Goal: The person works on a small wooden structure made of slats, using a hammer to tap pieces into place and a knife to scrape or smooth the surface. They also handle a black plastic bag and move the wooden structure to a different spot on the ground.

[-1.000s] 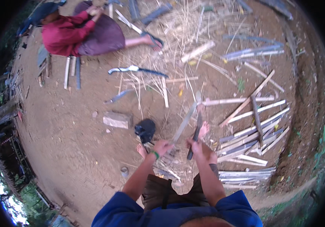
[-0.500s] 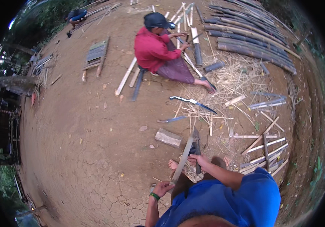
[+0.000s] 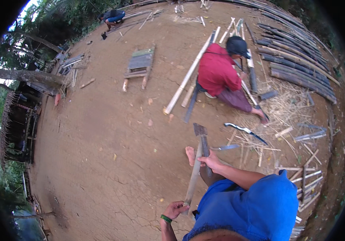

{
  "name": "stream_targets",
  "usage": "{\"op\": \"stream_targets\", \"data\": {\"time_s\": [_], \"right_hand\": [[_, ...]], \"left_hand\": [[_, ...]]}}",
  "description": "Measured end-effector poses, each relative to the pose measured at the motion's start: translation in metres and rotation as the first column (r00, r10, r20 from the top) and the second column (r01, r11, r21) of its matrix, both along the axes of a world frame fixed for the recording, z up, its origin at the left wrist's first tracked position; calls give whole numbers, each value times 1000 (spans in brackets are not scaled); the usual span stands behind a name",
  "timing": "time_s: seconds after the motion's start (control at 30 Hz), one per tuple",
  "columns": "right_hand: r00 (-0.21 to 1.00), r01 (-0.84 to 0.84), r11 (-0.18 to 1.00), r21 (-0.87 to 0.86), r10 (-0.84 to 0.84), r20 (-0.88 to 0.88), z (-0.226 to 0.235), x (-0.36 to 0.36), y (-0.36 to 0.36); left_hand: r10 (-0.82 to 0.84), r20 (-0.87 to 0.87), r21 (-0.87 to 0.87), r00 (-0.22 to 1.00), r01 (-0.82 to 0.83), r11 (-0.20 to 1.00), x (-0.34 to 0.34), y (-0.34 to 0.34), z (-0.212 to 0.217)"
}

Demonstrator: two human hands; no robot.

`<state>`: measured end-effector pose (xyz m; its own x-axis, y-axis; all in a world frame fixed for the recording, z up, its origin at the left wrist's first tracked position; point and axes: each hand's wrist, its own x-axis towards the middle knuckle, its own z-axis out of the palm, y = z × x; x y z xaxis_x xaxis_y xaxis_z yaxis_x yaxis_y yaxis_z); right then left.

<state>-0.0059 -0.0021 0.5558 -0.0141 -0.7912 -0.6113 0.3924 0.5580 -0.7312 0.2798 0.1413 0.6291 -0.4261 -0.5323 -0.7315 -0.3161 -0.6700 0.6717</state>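
Note:
In my right hand I grip the dark handle of a hatchet, its blade end pointing away from me. A long pale bamboo slat lies at a slant beside the hatchet, its far end against the handle just below the head. My left hand, with a green band at the wrist, pinches the slat's near end. My right fingers are close to the slat too; whether they touch it I cannot tell. Right of the hatchet a knife lies on the ground. Beyond it is a curved saw with a white-and-black handle.
A co-worker in a red shirt sits ahead, among bamboo shavings. Dark bamboo poles lie at the far right, cut strips nearer. A low bamboo stool stands far left. Another person crouches at the back.
My view has swung left, so the scene sits further right. The hatchet's head has turned and now shows broadside at the slat's far end. The co-worker bends further forward.

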Motion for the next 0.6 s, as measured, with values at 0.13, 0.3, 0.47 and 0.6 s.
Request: {"op": "stream_targets", "data": {"time_s": [0.13,0.3,0.47,0.6], "right_hand": [[995,-88,996,16,89,-47,2,45,-122],[1000,23,1000,12,-23,21,0,111,-282],[992,111,986,-121,-117,-45,27,150,-455],[970,205,964,-172,-223,-97,39,155,-593]], "left_hand": [[233,169,-69,958,-224,972,61,-94,10],[730,88,-174,678,-711,681,112,-239,16],[714,1,-231,700,-695,681,159,-410,30],[622,-2,-238,783,-604,760,198,-570,27]]}}
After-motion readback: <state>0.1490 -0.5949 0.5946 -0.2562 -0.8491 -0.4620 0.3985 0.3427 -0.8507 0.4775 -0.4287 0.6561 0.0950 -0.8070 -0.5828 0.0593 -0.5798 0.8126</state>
